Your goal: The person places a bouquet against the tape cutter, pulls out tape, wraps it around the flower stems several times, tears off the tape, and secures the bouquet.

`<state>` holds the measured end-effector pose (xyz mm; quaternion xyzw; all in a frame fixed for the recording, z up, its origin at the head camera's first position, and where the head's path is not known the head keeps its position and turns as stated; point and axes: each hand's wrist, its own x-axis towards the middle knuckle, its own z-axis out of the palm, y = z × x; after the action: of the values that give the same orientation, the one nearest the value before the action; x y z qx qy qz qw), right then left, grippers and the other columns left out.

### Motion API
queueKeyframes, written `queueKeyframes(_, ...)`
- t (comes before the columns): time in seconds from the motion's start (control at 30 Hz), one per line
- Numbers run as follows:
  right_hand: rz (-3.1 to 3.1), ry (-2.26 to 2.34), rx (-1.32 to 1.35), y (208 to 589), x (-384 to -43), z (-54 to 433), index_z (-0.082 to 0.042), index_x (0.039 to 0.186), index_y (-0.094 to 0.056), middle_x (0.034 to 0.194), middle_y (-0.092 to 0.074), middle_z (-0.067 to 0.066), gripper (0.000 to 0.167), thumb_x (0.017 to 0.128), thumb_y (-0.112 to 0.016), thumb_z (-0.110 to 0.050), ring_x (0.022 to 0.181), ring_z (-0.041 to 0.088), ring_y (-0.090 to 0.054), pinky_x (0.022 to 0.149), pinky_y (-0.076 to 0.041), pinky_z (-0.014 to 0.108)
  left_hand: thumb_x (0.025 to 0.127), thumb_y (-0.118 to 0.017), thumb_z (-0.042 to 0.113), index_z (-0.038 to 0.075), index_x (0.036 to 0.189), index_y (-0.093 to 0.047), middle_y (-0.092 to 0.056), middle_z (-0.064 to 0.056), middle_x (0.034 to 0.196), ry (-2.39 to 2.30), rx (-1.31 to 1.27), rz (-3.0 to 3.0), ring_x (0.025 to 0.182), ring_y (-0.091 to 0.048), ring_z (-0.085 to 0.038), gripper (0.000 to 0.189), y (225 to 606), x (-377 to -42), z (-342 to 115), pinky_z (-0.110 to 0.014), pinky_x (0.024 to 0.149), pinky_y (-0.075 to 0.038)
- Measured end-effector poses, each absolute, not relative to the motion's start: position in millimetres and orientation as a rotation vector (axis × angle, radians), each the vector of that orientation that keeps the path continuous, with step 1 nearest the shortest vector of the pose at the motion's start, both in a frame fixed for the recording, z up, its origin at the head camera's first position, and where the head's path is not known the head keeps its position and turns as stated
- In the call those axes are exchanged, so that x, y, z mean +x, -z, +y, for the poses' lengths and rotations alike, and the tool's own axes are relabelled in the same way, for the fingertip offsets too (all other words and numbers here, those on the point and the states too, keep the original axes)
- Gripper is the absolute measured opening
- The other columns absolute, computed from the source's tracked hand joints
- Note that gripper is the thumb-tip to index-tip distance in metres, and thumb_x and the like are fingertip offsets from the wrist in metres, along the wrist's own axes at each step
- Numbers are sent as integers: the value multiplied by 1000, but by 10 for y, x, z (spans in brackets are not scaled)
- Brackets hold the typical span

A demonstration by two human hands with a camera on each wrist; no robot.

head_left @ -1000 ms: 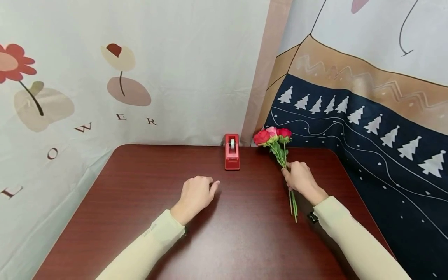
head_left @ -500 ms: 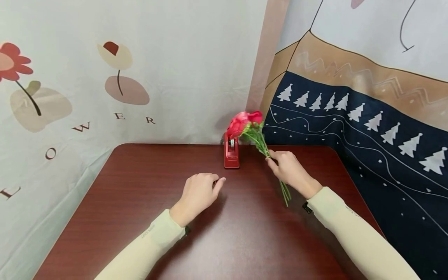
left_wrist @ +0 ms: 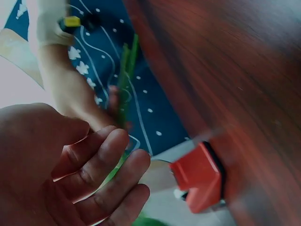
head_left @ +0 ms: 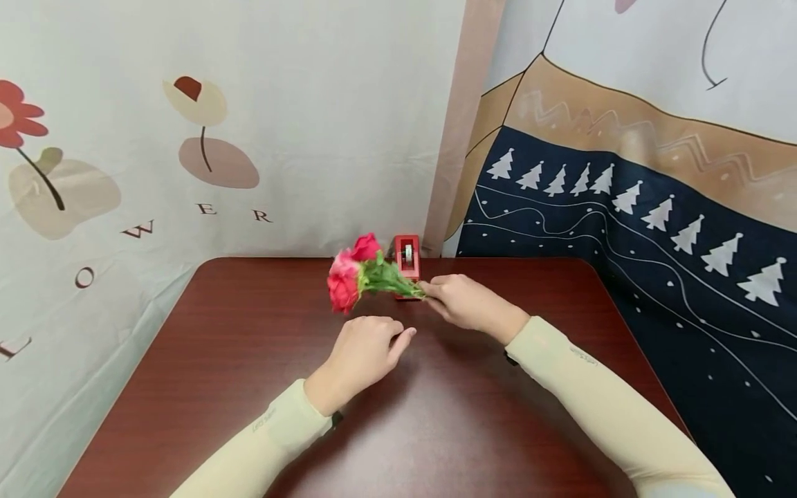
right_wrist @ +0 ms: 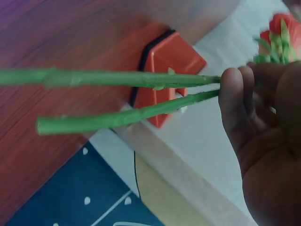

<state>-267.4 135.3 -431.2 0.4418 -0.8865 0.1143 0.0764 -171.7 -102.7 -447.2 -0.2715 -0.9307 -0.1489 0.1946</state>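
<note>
In the head view my right hand [head_left: 471, 304] pinches a bunch of red and pink flowers [head_left: 350, 275] by its green stems. The blooms point left and hang over the table, just beyond my left hand [head_left: 363, 354]. In the right wrist view, the green stems [right_wrist: 108, 79] stick out from between thumb and fingers, and part of a red bloom [right_wrist: 284, 26] shows behind the hand. My left hand holds nothing, its fingers loosely bent in the left wrist view. Behind the leaves stands a red tape dispenser [head_left: 407, 249], its lower part partly covered.
The dark red-brown wooden table [head_left: 249, 311] has rounded back corners. A pale curtain with printed flowers [head_left: 324, 124] hangs along its back edge. To the right hangs a navy cloth with white trees [head_left: 623, 277].
My right hand has lifted the flowers from the right side of the table and carried them left, past the tape dispenser, turning the blooms leftward. My left hand has barely shifted.
</note>
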Motion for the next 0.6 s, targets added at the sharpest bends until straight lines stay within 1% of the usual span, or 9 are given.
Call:
queueKeyframes(0.1,-2666,-264,1457,4421,-2716,1229,-9,127,-78,94,-77,4,22,105,-75,-11,82,15,-75,80,-66,34,105,-75,37,23,67,-65,-61,7,60,420,-782,-2588,59,-66,-20,41,4411,-1666,-985,-37,54,-51)
queueKeyframes(0.17,-2698,-238,1525,4488,-2732,1151,-11,127,-77,101,-81,4,22,107,-74,-15,86,15,-76,85,-67,35,104,-75,36,23,69,-66,-62,6,60,429,-790,-2580,61,-67,-21,39,4377,-1646,-961,-37,55,-51)
queueKeyframes(0.3,-2776,-184,1577,4622,-2767,1029,-14,135,-77,118,-83,4,26,110,-70,-22,97,16,-79,93,-66,37,104,-75,37,24,70,-66,-57,9,59,432,-789,-2592,59,-61,-16,38,4346,-1632,-934,-32,52,-46)
queueKeyframes(0.33,-2795,-180,1578,4650,-2774,1006,-15,135,-76,120,-82,4,27,110,-70,-22,99,16,-78,94,-66,37,104,-75,37,24,70,-66,-56,10,58,431,-784,-2600,57,-59,-14,38,4347,-1635,-932,-31,51,-44)
queueKeyframes(0.43,-2843,-180,1565,4722,-2791,950,-15,136,-77,121,-82,4,29,108,-73,-19,101,16,-78,97,-66,37,104,-75,36,24,69,-66,-53,10,57,433,-768,-2622,55,-52,-11,38,4357,-1653,-936,-27,50,-39)
queueKeyframes(0.6,-2915,-208,1505,4818,-2796,895,-14,136,-79,119,-83,5,32,105,-75,-15,97,15,-77,97,-66,37,105,-75,36,24,68,-64,-50,9,57,428,-730,-2645,53,-47,-10,41,4384,-1702,-949,-26,49,-37)
